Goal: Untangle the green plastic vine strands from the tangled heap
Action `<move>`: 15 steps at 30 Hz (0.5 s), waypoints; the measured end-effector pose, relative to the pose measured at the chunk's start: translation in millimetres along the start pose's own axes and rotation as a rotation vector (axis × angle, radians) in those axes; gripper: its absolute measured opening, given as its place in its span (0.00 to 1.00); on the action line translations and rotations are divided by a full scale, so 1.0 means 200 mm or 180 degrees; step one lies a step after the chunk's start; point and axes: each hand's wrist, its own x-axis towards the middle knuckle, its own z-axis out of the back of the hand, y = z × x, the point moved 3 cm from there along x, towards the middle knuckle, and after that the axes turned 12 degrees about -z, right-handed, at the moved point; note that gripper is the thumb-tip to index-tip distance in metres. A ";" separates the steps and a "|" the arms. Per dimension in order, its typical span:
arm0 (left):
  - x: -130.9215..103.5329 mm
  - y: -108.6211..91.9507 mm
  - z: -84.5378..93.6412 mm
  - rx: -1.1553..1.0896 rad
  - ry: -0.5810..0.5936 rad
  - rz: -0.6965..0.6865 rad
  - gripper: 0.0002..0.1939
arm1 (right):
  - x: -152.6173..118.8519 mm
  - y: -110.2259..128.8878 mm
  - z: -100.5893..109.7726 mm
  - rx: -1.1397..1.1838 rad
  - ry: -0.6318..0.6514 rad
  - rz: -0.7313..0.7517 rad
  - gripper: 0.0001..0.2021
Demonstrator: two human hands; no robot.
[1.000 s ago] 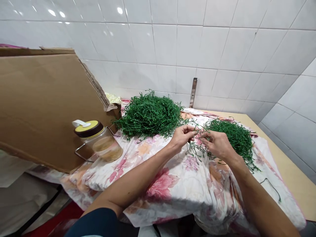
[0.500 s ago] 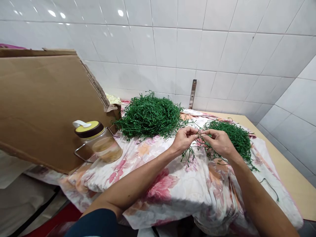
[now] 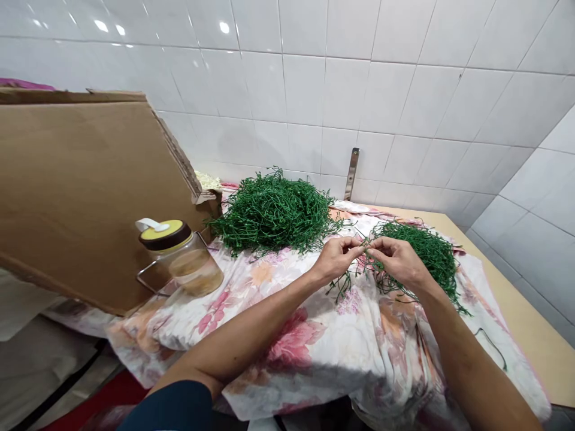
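Note:
My left hand (image 3: 336,258) and my right hand (image 3: 398,258) meet fingertip to fingertip above the cloth, each pinching thin green artificial stems (image 3: 343,287). Some of these stems dangle below my left hand. The exact spot where the fingertips join is too small to make out. Behind and left of my hands lies a large heap of green artificial stems (image 3: 276,212). A smaller pile of the same stems (image 3: 429,254) sits just beyond and to the right of my right hand, partly hidden by it.
A flowered cloth (image 3: 296,341) covers the wooden table (image 3: 530,347). On the left, a jar with a yellow and brown lid (image 3: 188,263) stands before a large cardboard box (image 3: 85,197). One loose stem (image 3: 493,346) lies at right. A metal strip (image 3: 352,173) rests against the tiled wall.
Both hands stay nearly in place, with the fingertips shifting slightly around the stems. The view has tilted a little; the piles and jar look unchanged.

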 end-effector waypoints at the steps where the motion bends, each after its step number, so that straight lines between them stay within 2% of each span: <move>1: 0.00 0.00 0.00 0.0001 0.0011 0.0009 0.14 | 0.00 0.01 0.00 -0.0004 0.0017 0.0013 0.15; 6: -0.01 -0.02 0.01 0.0323 0.0032 -0.0031 0.13 | 0.00 0.00 0.00 -0.0021 0.0070 -0.0099 0.18; 15: -0.04 -0.07 0.00 0.1330 0.0218 -0.0709 0.06 | 0.03 -0.08 -0.02 -0.0181 0.0084 -0.0123 0.18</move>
